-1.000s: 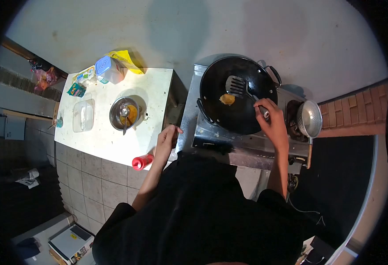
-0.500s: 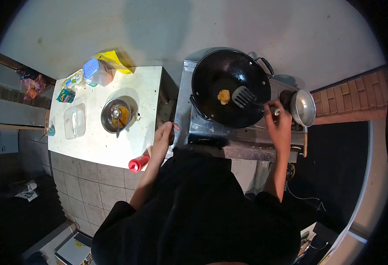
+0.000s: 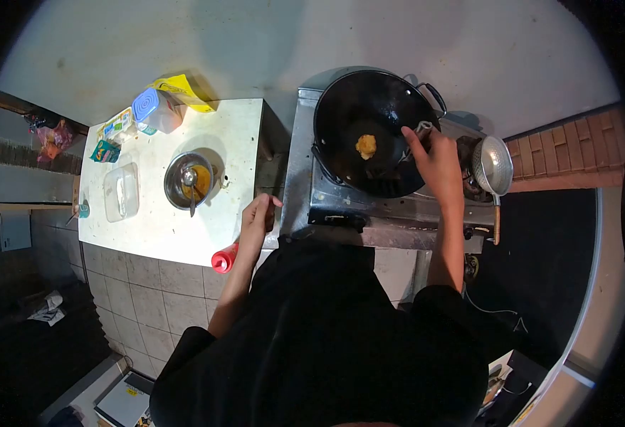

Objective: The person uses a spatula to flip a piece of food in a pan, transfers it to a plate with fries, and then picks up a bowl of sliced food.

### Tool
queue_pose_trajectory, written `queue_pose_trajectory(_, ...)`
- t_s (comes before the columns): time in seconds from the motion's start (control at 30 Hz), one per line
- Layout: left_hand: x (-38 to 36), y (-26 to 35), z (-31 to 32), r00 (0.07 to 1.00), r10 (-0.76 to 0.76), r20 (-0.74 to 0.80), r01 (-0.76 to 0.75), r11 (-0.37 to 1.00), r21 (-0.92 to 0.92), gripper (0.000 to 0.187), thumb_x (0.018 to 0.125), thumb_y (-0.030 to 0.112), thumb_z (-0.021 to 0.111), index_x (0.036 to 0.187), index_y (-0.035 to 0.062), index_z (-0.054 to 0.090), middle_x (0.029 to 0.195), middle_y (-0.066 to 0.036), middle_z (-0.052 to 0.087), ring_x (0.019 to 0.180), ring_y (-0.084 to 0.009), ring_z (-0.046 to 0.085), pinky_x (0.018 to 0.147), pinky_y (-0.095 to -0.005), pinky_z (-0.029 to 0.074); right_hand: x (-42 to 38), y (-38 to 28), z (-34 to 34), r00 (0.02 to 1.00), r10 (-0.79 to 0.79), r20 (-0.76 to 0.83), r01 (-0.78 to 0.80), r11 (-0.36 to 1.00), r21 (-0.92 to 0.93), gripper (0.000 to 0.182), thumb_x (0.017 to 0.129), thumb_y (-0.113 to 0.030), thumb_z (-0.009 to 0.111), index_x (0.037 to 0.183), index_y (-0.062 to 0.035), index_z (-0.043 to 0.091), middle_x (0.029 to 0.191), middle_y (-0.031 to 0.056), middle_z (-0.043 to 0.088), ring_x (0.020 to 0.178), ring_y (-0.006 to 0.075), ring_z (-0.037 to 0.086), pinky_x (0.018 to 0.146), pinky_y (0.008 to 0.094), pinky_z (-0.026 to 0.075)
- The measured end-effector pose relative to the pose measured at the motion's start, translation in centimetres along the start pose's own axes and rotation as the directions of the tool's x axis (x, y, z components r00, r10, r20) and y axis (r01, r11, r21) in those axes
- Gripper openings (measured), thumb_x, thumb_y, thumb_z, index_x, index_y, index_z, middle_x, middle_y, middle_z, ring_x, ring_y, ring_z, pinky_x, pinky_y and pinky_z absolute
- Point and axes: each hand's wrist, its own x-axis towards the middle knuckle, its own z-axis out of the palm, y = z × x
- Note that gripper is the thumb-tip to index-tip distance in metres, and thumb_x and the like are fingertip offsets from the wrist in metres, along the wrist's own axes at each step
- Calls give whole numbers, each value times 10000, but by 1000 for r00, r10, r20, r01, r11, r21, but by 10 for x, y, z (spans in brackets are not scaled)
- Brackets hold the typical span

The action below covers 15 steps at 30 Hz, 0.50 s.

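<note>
A black wok (image 3: pixel 341 107) sits on the stove, with a golden-brown piece of food (image 3: pixel 366 146) on its inner surface. Over the wok's right side, my right hand (image 3: pixel 438 162) is closed round the handle of a slotted spatula (image 3: pixel 405 153), whose blade is low in the wok, dark and blurred. My left hand (image 3: pixel 256 219) is held between the white table and the stove, fingers curled together; whatever is in them is hidden. Close to that forearm lies a red bottle (image 3: pixel 224 259) at the table's edge.
On the white table (image 3: pixel 220 228) are a metal bowl (image 3: pixel 171 186) with yellow mixture and a ladle, a clear container (image 3: pixel 121 192), a blue-lidded tub (image 3: pixel 146 105) and a yellow packet (image 3: pixel 188 91). Right of the wok is a metal strainer (image 3: pixel 494 165) with a wooden handle.
My right hand has moved up and slightly left over the wok, and the spatula blade has turned and dropped lower. My left hand has barely moved. The whole view has shifted slightly.
</note>
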Motion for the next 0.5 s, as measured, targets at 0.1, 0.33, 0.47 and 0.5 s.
queue_pose_trajectory(0.1,-3,0,-5,1000,-13,10,13,1000,-17,379,1036,366,412,929,62,610,605,106,277,495,-13,241,461,-215,177,-2,-1,5,999,22,44,-24,999,46,365,902,-259,663,752,67,600,602,212,574,524,360,566,526,388,424)
queue_pose_trajectory(0.33,-6,1,-15,999,-30,17,30,999,-15,391,1036,364,414,915,52,617,612,103,307,508,-9,257,467,-213,181,-8,16,11,998,60,7,-60,995,80,295,914,-211,642,809,61,594,644,217,585,550,353,566,545,374,427)
queue_pose_trajectory(0.47,-1,3,-16,1000,7,-19,-7,999,49,396,1038,356,411,921,41,622,608,104,315,516,-8,265,473,-209,187,-11,34,22,997,-4,-74,13,993,120,280,933,-207,632,844,57,602,584,149,546,499,153,474,506,329,390)
queue_pose_trajectory(0.5,0,4,-16,1000,19,-15,-18,999,48,397,1038,353,410,924,39,623,607,104,314,518,-8,265,475,-208,189,-13,35,21,999,40,-33,-35,990,136,243,940,-198,619,879,37,601,586,120,545,506,127,473,500,308,383)
